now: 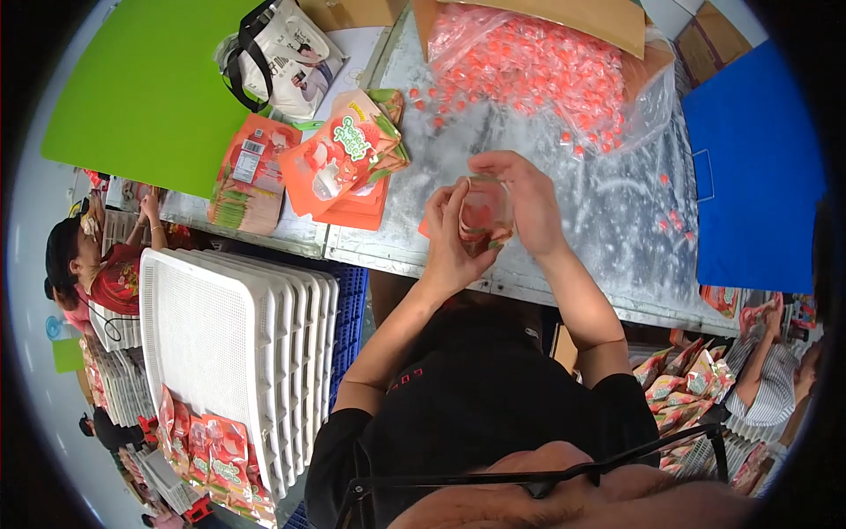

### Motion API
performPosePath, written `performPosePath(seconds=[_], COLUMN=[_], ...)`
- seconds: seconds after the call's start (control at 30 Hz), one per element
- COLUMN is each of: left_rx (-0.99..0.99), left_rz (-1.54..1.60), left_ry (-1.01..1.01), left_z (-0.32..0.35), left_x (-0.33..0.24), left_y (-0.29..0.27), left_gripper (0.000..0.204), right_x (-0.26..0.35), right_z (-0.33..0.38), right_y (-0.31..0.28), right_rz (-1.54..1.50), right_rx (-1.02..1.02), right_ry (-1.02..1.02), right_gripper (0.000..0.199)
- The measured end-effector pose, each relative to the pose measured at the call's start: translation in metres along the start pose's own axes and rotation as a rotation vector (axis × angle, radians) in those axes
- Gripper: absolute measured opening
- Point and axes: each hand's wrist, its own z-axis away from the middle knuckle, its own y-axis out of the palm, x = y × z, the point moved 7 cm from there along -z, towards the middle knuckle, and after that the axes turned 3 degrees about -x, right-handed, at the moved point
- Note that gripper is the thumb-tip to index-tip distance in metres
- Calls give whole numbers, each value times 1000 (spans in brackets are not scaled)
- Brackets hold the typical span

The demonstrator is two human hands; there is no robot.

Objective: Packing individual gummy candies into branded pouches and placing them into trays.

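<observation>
Over the front of the metal table, my left hand (pixel 454 234) is closed around a clear cup-like container (pixel 486 207) with something reddish inside. My right hand (pixel 536 207) curves around its right and far sides, fingers stretched out and pointing left; whether they press on it I cannot tell. Part of a red flat piece (pixel 425 228) shows on the table beside my left hand. Left of my hands lie stacked red and green printed pouches (pixel 339 154). Beyond them, small red wrapped candies (pixel 538 75) spill from a plastic-lined carton (pixel 564 19).
White stacked trays (pixel 198 322) stand at my left, with filled pouches (pixel 220 450) at their lower end. A white tote bag (pixel 286 62) and more pouches (pixel 251 172) lie beside a green panel (pixel 141 88). A blue panel (pixel 749 167) borders the right. Other people (pixel 106 264) are nearby.
</observation>
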Motion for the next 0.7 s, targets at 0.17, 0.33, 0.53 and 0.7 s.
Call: performPosePath(seconds=[0.17,0.33,0.53,0.7], left_rx=[-97,-117,-165,-218], left_rz=[-81,-120,-32,110], left_ry=[1,-68,9,335], left_z=[11,17,23,26], left_x=[0,5,30,18], left_y=[-29,-49,-61,-54], left_gripper=[109,109,113,115], right_x=[-52,-176,-234,-216], right_z=[-51,-125,-148,-97], right_y=[-18,31,18,-23], right_rz=[273,1216,1405,1399], right_rx=[-87,43,225,230], right_ry=[-60,-486,-408,-287], right_gripper=[43,46,49,49])
